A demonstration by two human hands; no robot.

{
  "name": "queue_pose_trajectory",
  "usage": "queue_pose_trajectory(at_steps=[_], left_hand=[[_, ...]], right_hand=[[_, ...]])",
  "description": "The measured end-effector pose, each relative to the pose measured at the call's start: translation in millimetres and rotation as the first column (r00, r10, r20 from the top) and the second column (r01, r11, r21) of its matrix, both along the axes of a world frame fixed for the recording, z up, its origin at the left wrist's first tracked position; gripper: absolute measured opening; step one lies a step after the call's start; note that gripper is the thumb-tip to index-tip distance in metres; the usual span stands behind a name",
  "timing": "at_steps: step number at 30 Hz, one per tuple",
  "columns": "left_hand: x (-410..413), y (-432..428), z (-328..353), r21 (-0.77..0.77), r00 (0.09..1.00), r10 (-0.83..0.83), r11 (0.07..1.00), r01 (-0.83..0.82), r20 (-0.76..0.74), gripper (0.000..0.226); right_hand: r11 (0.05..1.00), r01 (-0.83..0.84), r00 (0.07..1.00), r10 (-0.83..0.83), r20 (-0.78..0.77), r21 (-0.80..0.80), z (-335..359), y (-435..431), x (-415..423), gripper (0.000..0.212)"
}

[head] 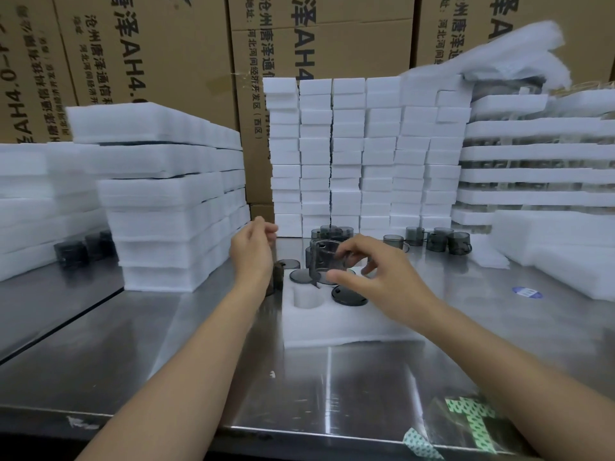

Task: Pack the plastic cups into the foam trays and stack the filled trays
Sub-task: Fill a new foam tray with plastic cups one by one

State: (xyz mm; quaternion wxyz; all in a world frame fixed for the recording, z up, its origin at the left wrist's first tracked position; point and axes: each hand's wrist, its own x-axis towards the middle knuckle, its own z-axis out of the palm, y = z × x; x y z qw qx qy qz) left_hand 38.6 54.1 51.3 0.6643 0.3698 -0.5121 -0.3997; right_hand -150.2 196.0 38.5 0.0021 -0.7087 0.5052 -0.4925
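A white foam tray [346, 321] lies on the steel table in front of me. Three of its holes hold dark smoky cups, seen as round bases [349, 294]; one hole [307, 296] is bare. My right hand [382, 277] pinches a grey transparent plastic cup [324, 257] above the tray's far side. My left hand [253, 251] hovers left of the tray with loosely curled fingers, holding nothing that I can see. A dark cup [276, 277] stands just under it beside the tray. More loose cups [439, 239] stand behind.
Stacked foam trays [173, 207] rise on the left, narrow foam stacks [362, 154] at the back, and filled tray stacks [532, 161] on the right. Cardboard boxes [149, 44] form the back wall. A blue sticker [527, 292] and green patterned paper [466, 414] lie on the table.
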Motion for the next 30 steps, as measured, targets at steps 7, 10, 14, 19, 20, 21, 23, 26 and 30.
queue_pose_trajectory(at_steps=[7, 10, 14, 19, 20, 21, 23, 26, 30], left_hand=[[7, -22, -23, 0.013, 0.943, 0.223, 0.972, -0.233, 0.247, 0.037], [8, -24, -26, -0.018, 0.915, 0.259, 0.964, -0.266, 0.309, 0.037], [8, -25, -27, -0.050, 0.896, 0.276, 0.960, -0.276, 0.349, 0.037], [8, -23, -28, -0.071, 0.893, 0.265, 0.964, -0.257, 0.365, 0.037], [8, -22, -28, -0.073, 0.893, 0.262, 0.965, -0.253, 0.367, 0.037], [8, -21, -28, -0.076, 0.893, 0.260, 0.965, -0.249, 0.368, 0.037], [9, -20, -28, -0.085, 0.893, 0.258, 0.966, -0.244, 0.369, 0.037], [9, -20, -28, -0.096, 0.890, 0.255, 0.967, -0.237, 0.378, 0.037], [9, -20, -27, -0.117, 0.886, 0.265, 0.964, -0.238, 0.380, 0.039]], right_hand=[[0.990, 0.140, 0.944, -0.142, -0.298, -0.028, -12, 1, 29, 0.046], [0.987, 0.159, 0.921, -0.159, -0.355, -0.030, -13, 5, 35, 0.050], [0.989, 0.145, 0.927, -0.151, -0.342, -0.042, -14, 6, 33, 0.041], [0.984, 0.179, 0.925, -0.161, -0.345, 0.021, -11, 6, 33, 0.043], [0.984, 0.179, 0.926, -0.159, -0.343, 0.027, -10, 7, 33, 0.043], [0.983, 0.179, 0.926, -0.160, -0.342, 0.025, -9, 7, 33, 0.043], [0.982, 0.190, 0.921, -0.173, -0.349, 0.013, -9, 8, 34, 0.043], [0.981, 0.192, 0.917, -0.166, -0.363, 0.037, -8, 10, 34, 0.042], [0.985, 0.125, 0.934, -0.158, -0.319, -0.121, -8, 16, 37, 0.052]])
